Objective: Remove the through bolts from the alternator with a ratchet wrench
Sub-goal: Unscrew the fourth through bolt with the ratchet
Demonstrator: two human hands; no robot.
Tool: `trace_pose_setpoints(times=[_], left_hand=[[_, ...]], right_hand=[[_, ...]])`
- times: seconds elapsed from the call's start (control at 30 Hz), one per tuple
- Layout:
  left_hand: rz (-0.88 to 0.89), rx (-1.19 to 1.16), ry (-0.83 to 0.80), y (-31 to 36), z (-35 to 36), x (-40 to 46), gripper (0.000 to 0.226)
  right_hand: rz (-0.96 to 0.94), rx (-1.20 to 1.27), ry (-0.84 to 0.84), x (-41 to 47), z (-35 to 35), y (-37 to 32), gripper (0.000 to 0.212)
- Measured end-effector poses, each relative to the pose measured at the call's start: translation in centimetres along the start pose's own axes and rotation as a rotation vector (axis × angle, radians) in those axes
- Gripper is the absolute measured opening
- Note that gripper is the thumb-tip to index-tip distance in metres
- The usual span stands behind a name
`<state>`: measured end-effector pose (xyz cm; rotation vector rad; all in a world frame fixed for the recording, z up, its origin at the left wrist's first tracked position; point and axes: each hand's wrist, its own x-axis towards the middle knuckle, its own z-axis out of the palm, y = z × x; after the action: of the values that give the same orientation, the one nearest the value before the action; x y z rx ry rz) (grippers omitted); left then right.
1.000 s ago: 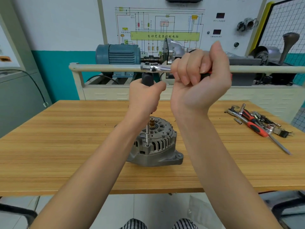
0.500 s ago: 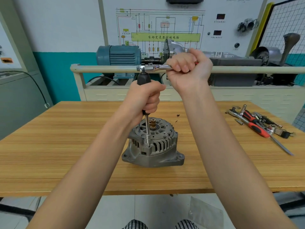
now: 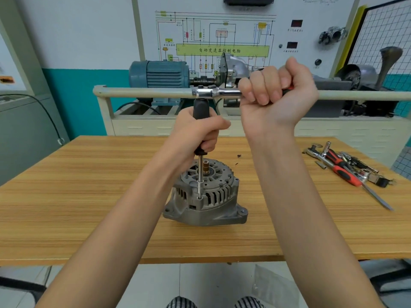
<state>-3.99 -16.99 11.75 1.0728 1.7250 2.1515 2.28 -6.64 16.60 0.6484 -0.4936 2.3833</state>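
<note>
Tabletop alternator (image 3: pixel 205 196) sits below both gripping hands.

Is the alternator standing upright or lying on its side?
Upright: the alternator sits on its base on the table, shaft pointing up.

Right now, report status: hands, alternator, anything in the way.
Left hand grips driver handle; right hand grips ratchet. Shaft tip seated on alternator bolt. Nothing in the way; spare tools off right.

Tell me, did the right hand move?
Yes. Since half a second ago, the right hand, gripping the ratchet, has swung rightward along the rail, farther from the blue motor.
</note>
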Motion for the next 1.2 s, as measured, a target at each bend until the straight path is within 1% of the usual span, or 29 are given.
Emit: trace_pose_setpoints(times=[0.07,0.13,0.17,0.23,0.33,0.4,0.5,0.57,0.6,0.67,0.73,0.83,0.93,1.07,1.13,1.2], left_hand=[[-0.049,-0.058,-0.173,0.4,-0.8,0.0,0.036],[-0.077,-0.071,-0.273,0.5,-0.9,0.1,0.037],[-0.079,-0.068,-0.287,0.5,-0.7,0.1,0.039],[-0.09,-0.062,-0.249,0.4,-0.3,0.1,0.044],[-0.1,-0.046,-0.11,0.3,-0.1,0.2,0.054],[-0.092,-0.029,0.006,0.1,0.4,0.2,0.053],[-0.062,0.034,0.253,-0.2,1.5,0.3,0.04],[-0.026,0.097,0.396,-0.4,2.1,0.5,0.035],[-0.007,0.116,0.435,-0.5,2.2,0.5,0.034],[0.011,0.125,0.453,-0.7,2.3,0.6,0.034],[-0.001,0.102,0.399,-0.7,2.0,0.4,0.033],[-0.014,0.082,0.208,-0.3,0.9,0.1,0.034],[-0.017,0.066,0.031,0.3,-0.3,0.2,0.035],[-0.026,-0.033,-0.18,0.7,-0.3,0.2,0.034],[-0.051,-0.037,-0.23,0.7,-0.1,0.2,0.042],[-0.063,-0.019,-0.201,0.6,-0.1,0.2,0.051]], right_hand=[[0.171,0.073,0.065,1.4,-0.4,-0.3,0.052],[0.341,0.159,0.106,2.6,-1.0,-0.1,0.051],[0.398,0.199,0.118,3.0,-1.2,0.0,0.051],[0.424,0.232,0.163,3.5,-1.7,0.4,0.052],[0.319,0.219,0.223,3.2,-1.6,0.7,0.046],[0.217,0.178,0.207,2.2,-1.2,0.5,0.042],[0.036,0.053,0.09,0.3,-0.2,0.4,0.047],[-0.099,-0.051,0.005,-1.2,0.5,0.8,0.053],[-0.159,-0.089,-0.034,-1.8,0.7,1.1,0.056],[-0.223,-0.132,-0.079,-2.4,0.9,1.5,0.059],[-0.19,-0.144,-0.072,-2.1,0.9,1.3,0.06],[-0.05,-0.073,0.007,-0.4,0.4,0.4,0.054],[0.14,0.017,0.123,1.9,-0.3,-0.1,0.05],[0.444,0.208,0.185,3.9,-1.6,0.7,0.059],[0.492,0.27,0.175,4.2,-2.2,1.0,0.06],[0.447,0.262,0.172,4.0,-2.3,0.9,0.056]])
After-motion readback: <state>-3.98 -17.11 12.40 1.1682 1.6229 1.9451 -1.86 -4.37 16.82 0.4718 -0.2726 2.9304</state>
